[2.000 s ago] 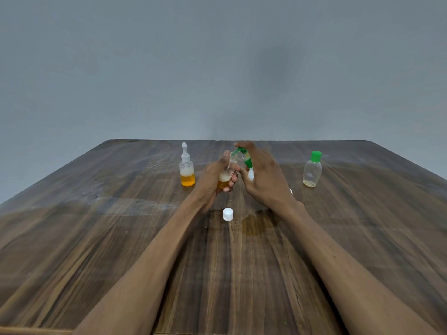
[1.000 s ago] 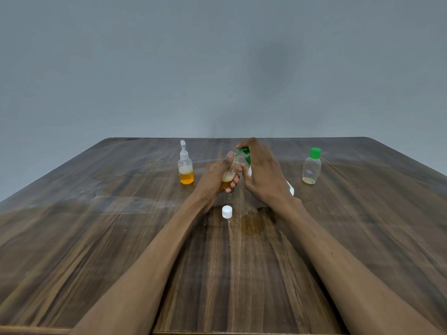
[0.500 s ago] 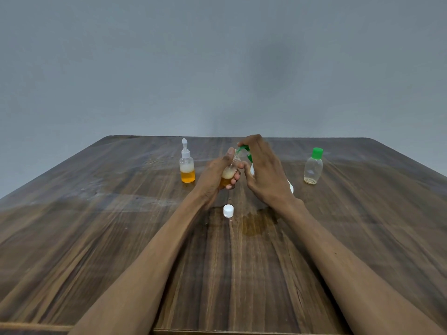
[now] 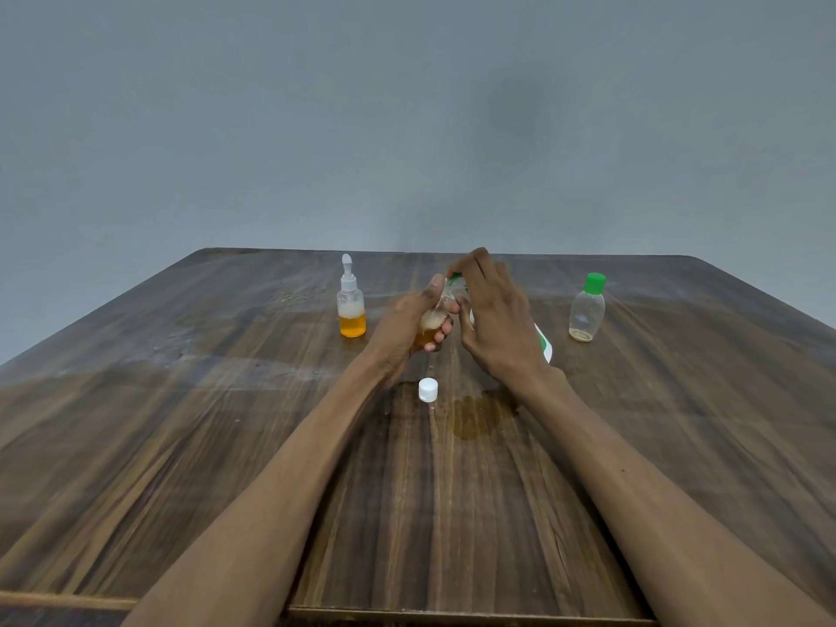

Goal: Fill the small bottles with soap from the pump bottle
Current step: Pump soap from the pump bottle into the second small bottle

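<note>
My left hand (image 4: 402,328) grips a small clear bottle (image 4: 432,325), tilted, with orange soap and foam in its lower part. My right hand (image 4: 493,319) holds a white pump bottle (image 4: 543,343) with a green pump head (image 4: 454,278); most of it is hidden behind the hand. The pump head sits at the small bottle's mouth, with my right fingertips curled on top of it. A white cap (image 4: 428,390) lies on the table just in front of my hands.
A small pump bottle (image 4: 351,305) half full of orange soap stands left of my hands. A small clear bottle with a green cap (image 4: 587,307) stands to the right, nearly empty. A wet soap patch (image 4: 475,416) marks the wooden table (image 4: 181,445).
Both hands stay together over the same spot, shifting only slightly. The fingers of my right hand have moved a little on the green pump head.
</note>
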